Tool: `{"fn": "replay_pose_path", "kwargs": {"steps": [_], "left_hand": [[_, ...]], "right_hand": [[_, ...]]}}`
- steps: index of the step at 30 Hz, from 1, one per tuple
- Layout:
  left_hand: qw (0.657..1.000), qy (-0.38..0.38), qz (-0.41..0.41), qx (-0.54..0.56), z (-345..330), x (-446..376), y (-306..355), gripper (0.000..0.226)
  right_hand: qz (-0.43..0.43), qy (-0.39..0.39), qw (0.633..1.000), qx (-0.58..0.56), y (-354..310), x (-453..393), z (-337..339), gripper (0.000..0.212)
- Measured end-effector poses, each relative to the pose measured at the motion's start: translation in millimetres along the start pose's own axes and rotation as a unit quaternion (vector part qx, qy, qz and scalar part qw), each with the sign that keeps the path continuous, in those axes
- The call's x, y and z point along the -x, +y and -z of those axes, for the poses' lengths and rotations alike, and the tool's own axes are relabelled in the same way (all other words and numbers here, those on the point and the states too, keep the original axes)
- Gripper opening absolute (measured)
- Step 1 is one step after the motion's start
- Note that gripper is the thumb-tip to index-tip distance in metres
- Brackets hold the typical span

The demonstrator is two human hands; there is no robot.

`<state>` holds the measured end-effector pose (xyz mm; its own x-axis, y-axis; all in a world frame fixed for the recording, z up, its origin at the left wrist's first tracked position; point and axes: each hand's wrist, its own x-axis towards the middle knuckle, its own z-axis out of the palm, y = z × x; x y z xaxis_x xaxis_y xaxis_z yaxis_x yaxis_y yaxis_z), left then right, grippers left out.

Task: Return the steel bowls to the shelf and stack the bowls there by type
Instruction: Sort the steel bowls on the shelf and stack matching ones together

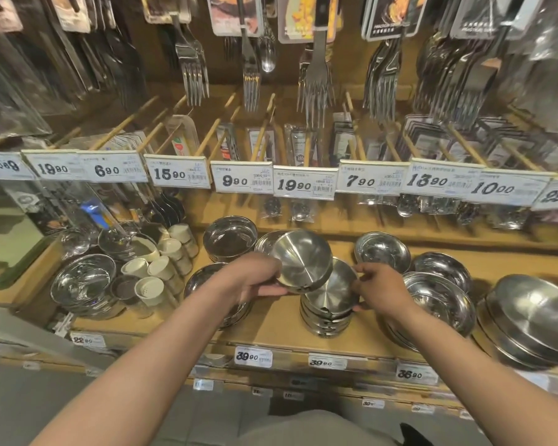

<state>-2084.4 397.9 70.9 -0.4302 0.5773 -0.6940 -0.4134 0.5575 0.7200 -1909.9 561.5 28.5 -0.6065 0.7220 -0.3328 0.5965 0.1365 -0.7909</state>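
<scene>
My left hand (258, 278) grips a brushed steel bowl (302, 260), tilted with its inside facing me, just above the wooden shelf (271, 320). Right below it stands a stack of matching brushed bowls (329, 309); my right hand (380, 289) holds the top bowl of that stack by its right rim. Shiny bowls sit around: a deep stack (229, 238) behind my left hand, a low stack (207, 278) partly hidden by my wrist, and small shiny bowls (382, 251) to the right.
Wide steel bowls (438, 300) and a big stack (532, 320) fill the shelf's right side. At left stand glass bowls (83, 281) and cream cups (161, 268). Price tags (303, 183) and hanging forks (316, 82) overhang the shelf.
</scene>
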Motion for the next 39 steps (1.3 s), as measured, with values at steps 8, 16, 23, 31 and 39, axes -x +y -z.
{"fn": "replay_pose_path", "kwargs": {"steps": [8,16,23,31,39], "left_hand": [[0.997,-0.019,-0.001,-0.072,-26.8,1.1,8.8,0.042],[0.989,0.0,-0.011,-0.148,-43.2,-0.4,11.2,0.038],[0.986,0.012,-0.023,-0.167,-50.3,6.0,7.1,0.029],[0.984,0.011,-0.029,-0.174,-48.2,2.2,4.2,0.038],[0.974,0.048,-0.083,-0.207,-41.5,-9.5,-10.5,0.01]], "right_hand": [[-0.017,-0.016,1.0,-0.001,3.4,2.0,2.6,0.025],[-0.033,-0.021,0.999,-0.009,4.0,2.4,3.3,0.014],[-0.055,-0.009,0.992,-0.114,8.6,5.3,4.5,0.034],[-0.005,-0.046,0.998,-0.043,3.2,10.0,2.8,0.022],[0.015,-0.022,1.0,0.011,0.9,7.1,0.6,0.025]]}}
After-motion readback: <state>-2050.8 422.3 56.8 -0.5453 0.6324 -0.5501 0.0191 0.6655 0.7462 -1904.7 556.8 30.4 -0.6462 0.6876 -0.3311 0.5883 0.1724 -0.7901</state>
